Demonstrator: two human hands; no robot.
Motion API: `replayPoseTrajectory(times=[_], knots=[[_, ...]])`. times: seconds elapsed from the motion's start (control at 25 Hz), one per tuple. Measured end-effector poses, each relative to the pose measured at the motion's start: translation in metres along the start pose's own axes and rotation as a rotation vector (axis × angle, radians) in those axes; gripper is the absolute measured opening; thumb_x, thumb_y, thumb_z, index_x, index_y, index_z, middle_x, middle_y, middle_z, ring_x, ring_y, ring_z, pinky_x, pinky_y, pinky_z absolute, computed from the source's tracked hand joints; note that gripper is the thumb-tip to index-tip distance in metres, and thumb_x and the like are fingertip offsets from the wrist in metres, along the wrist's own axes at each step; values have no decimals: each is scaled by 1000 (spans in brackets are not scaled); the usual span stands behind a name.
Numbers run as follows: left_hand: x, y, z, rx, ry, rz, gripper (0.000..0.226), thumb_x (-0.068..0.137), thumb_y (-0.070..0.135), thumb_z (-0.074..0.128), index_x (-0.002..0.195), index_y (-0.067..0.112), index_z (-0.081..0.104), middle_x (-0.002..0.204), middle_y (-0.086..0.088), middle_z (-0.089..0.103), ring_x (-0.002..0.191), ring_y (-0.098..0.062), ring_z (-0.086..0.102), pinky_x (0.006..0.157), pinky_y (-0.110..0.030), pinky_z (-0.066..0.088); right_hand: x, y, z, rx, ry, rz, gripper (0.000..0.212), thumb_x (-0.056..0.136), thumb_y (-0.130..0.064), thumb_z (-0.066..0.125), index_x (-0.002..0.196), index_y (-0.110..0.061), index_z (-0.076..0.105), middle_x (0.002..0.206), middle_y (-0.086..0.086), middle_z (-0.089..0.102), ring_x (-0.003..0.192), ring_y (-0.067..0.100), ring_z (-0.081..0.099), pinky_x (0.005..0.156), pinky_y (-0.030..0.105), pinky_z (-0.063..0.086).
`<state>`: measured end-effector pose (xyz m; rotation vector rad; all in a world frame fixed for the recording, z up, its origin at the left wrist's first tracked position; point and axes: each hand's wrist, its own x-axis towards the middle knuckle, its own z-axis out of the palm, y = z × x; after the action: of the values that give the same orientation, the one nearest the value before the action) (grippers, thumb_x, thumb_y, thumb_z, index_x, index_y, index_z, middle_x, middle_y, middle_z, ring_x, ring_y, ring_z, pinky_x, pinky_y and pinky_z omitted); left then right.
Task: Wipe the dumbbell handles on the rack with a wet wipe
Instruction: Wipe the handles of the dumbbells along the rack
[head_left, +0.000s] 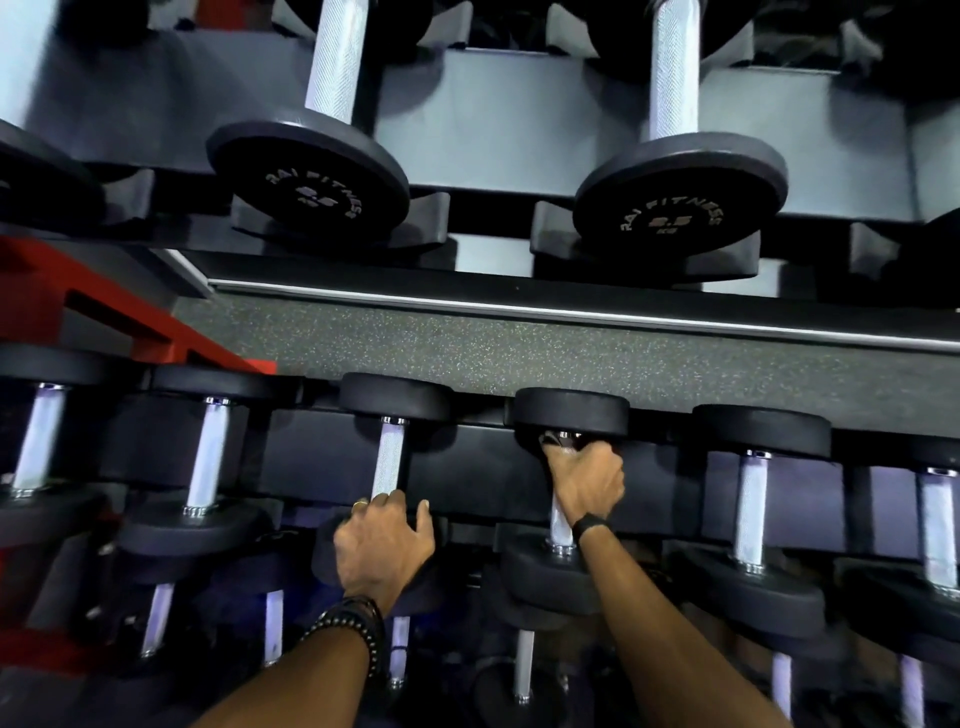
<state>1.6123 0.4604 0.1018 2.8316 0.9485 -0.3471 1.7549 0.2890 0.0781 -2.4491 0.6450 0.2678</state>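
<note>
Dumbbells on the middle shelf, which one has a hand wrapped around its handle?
The dumbbell fourth from the left: the right hand grips its handle. The left hand only rests on its neighbour's near weight.

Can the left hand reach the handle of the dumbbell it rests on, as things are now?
Probably yes. The left hand rests on that dumbbell's near weight head, and the bare handle rises just beyond its fingers, with nothing covering it.
</note>
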Motion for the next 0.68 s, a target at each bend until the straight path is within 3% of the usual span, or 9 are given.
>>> replayPoseTrajectory(times=[0.04,0.12,0.24,0.36,0.44,0.52,0.6,0.68], knots=[[0,0,-1,-1,-8,-7,34,80,47,66,73,14,69,70,-4,68,73,-28,65,56,-33,48,-4,6,-3,-51,132,-116,52,70,-54,77,80,-4,69,77,22,69,76,42,66,66,40,51],[1,0,0,0,-8,-10,34,79,47,67,73,14,69,69,-4,67,72,-28,65,56,-33,48,-17,15,0,121,252,-235,38,80,-47,72,76,-9,69,64,13,68,61,36,63,56,37,46],[1,0,1,-5,-15,-3,32,74,44,73,67,13,68,64,-5,66,67,-30,64,51,-33,46,-16,16,12,621,138,-143,21,93,-21,61,82,-8,73,65,-10,60,63,13,54,61,29,43],[1,-1,2,-10,-19,-4,32,73,43,75,66,12,68,63,-5,65,67,-30,64,51,-33,46,4,14,14,995,-161,239,26,94,-8,52,73,-10,66,65,-4,62,63,13,58,62,28,49],[1,-1,2,-10,-15,3,32,72,42,77,64,12,67,61,-5,64,65,-31,64,50,-33,46,21,18,7,1002,-295,458,24,88,-4,55,69,-16,58,54,-4,58,47,8,53,45,19,42],[1,-1,2,-2,-18,5,33,71,42,77,63,12,66,60,-5,64,64,-31,63,49,-33,47,26,15,-2,903,-236,413,28,86,1,56,64,-17,54,48,-8,51,45,5,47,36,14,33],[1,-1,3,-3,-12,11,33,70,41,78,62,12,66,59,-5,63,63,-31,63,49,-33,47,19,10,-4,713,-104,251,26,84,1,59,61,-12,57,59,-7,49,59,7,44,42,14,36],[1,-1,4,-1,0,15,33,70,41,79,62,12,66,59,-5,63,63,-31,63,49,-33,46,6,1,-1,558,-155,161,12,83,-1,59,73,-7,62,69,-2,55,65,10,47,61,22,44]])
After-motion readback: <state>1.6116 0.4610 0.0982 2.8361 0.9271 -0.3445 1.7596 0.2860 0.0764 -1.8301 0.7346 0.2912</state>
